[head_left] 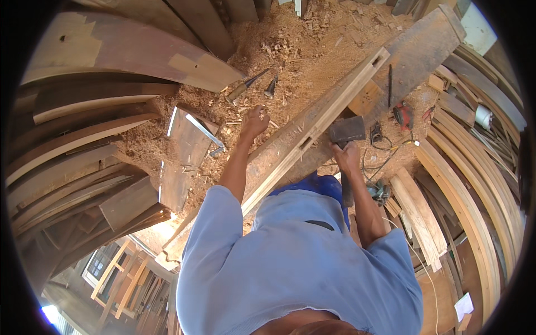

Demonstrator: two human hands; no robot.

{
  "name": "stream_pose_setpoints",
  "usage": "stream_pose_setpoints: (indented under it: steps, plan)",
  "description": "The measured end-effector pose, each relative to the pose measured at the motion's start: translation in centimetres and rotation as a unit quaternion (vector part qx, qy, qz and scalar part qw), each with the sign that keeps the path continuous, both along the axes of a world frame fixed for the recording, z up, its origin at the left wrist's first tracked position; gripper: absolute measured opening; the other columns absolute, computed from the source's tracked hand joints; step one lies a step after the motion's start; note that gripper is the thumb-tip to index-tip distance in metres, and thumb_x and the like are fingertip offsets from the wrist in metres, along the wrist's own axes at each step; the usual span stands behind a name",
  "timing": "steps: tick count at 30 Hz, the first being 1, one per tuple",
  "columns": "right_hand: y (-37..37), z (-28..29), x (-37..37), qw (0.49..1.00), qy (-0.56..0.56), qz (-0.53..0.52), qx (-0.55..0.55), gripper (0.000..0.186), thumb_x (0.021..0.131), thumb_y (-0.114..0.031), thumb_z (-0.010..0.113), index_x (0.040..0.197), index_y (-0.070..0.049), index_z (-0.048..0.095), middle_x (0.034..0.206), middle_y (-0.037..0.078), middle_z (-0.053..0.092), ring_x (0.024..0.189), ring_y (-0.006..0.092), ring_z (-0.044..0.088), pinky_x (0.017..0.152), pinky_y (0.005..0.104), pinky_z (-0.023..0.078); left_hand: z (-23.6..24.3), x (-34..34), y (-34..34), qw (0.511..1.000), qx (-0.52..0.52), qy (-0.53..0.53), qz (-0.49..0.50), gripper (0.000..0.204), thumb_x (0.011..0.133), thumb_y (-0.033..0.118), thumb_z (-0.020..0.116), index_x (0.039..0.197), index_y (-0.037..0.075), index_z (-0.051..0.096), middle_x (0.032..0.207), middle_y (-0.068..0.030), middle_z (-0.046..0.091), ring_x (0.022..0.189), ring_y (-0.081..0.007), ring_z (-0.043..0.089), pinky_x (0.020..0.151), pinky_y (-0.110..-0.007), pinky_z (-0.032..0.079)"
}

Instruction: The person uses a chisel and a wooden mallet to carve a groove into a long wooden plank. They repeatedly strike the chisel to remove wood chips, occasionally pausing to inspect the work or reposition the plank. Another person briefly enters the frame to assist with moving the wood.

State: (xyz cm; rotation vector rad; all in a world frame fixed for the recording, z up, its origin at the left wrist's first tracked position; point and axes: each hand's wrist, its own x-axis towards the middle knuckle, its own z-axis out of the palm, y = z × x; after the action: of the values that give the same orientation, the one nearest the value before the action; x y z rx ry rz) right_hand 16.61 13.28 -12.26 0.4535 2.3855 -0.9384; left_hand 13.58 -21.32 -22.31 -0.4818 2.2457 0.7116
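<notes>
My right hand [347,155] grips the handle of a dark block-headed mallet [347,130], beside a long pale timber [340,106] with mortise slots, which lies diagonally on a worn plank [416,53]. My left hand [255,121] is left of that timber, over the shavings, fingers curled; what they hold, if anything, I cannot make out. Just beyond it lie a wooden-handled chisel [240,92] and a small dark tool [272,86]. A metal square [204,128] rests on a board to the left. A black pencil-like rod [389,84] and an orange wood block [364,97] are right of the timber.
Stacked boards [78,134] line the left side, more planks [463,212] the right. A red power tool [403,117] with cables and a green power tool [378,191] lie at my right. Sawdust [304,56] covers the floor ahead. A wooden frame [120,276] stands at lower left.
</notes>
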Motion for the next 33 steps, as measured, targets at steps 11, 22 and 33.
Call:
stream_pose_setpoints:
  steps: [11, 22, 33]
  plan:
    - [0.8, -0.9, -1.2, 1.000, -0.018, 0.015, -0.017, 0.028, 0.078, -0.025, 0.080, 0.092, -0.001, 0.075, 0.082, 0.025, 0.070, 0.076, 0.0401, 0.070, 0.068, 0.0430, 0.055, -17.6, -8.3, 1.2, 0.985, -0.033, -0.088, -0.146, 0.063, 0.087, 0.048, 0.070, 0.142, 0.021, 0.059, 0.140, -0.0243, 0.055, 0.133, -0.0425, 0.050, 0.110, -0.052, 0.041]
    - [1.4, -2.3, -0.1, 0.995, -0.093, 0.032, 0.021, 0.033, 0.075, -0.026, 0.080, 0.073, 0.005, 0.069, 0.065, 0.027, 0.062, 0.062, 0.0436, 0.065, 0.057, 0.0455, 0.051, -19.1, -9.8, 1.4, 0.993, -0.026, -0.090, -0.067, 0.071, 0.086, 0.043, 0.069, 0.150, 0.019, 0.051, 0.158, -0.0290, 0.026, 0.145, -0.0516, 0.025, 0.119, -0.060, 0.025]
    - [1.8, -3.2, 1.6, 0.999, -0.037, 0.027, -0.001, 0.027, 0.070, -0.017, 0.082, 0.068, 0.005, 0.067, 0.061, 0.025, 0.060, 0.058, 0.0414, 0.064, 0.054, 0.0433, 0.050, -17.0, -14.5, -3.8, 0.973, -0.119, -0.145, -0.135, 0.061, 0.089, 0.034, 0.065, 0.149, 0.027, 0.051, 0.162, -0.0195, 0.030, 0.150, -0.0438, 0.026, 0.123, -0.056, 0.022]
